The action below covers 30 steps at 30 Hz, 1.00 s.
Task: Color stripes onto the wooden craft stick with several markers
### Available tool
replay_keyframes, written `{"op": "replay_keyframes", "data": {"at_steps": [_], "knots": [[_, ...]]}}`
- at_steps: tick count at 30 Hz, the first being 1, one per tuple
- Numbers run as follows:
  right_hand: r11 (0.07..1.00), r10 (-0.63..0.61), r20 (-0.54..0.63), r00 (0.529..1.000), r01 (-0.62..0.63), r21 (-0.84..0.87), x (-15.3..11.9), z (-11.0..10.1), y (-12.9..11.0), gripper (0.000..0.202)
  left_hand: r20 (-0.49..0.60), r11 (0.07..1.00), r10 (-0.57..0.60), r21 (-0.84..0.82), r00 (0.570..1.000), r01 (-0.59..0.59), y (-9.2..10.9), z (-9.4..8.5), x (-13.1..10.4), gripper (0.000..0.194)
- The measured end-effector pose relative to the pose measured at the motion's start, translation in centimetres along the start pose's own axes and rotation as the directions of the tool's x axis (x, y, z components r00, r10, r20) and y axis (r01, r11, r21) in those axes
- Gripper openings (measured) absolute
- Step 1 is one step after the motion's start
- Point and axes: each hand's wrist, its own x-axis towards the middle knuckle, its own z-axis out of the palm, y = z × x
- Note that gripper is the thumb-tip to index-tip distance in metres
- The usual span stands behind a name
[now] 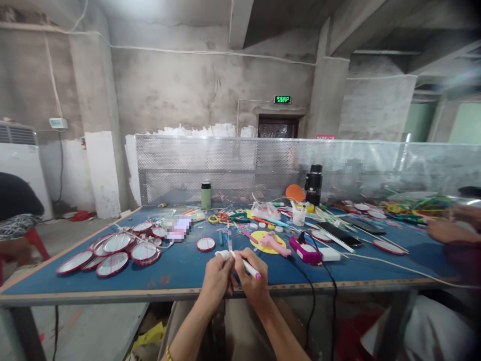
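The right hand (255, 285) grips a white pen (248, 266); whether the left hand (215, 277) grasps anything is unclear; swinging outward could knock the pink tool (273, 244) beyond the right

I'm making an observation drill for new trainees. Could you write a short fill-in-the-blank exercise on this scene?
1. The right hand holds a ____ pen-like tool with a pink end.
2. The pink glue gun rests on a ____ disc.
3. In English, the lit sign above the doorway reads ____.

Missing words: white; yellow; EXIT.
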Motion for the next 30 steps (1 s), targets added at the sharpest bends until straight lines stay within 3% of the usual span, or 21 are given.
{"op": "replay_keyframes", "data": {"at_steps": [6,16,23,30], "knots": [[0.999,0.02,-0.051,0.998,-0.021,-0.024,-0.03,-0.07,-0.03,0.018,0.021,1.0,-0.017,-0.009,1.0,0.017,0.61,-0.07,-0.27,0.044],[1.0,0.0,0.011,1.0,0.0,-0.001,-0.11,-0.1,-0.11,0.017,-0.01,1.0,0.002,-0.002,1.0,-0.002,0.15,0.0,-0.09,0.044],[0.999,0.022,-0.052,0.998,-0.024,-0.032,-0.17,-0.04,0.18,0.019,0.027,1.0,-0.017,-0.019,1.0,0.018,0.57,-0.08,-0.21,0.047],[1.0,0.003,-0.004,1.0,-0.003,-0.002,-0.1,0.01,-0.06,0.017,0.003,1.0,-0.008,-0.011,1.0,0.008,0.35,-0.03,-0.1,0.047]]}}
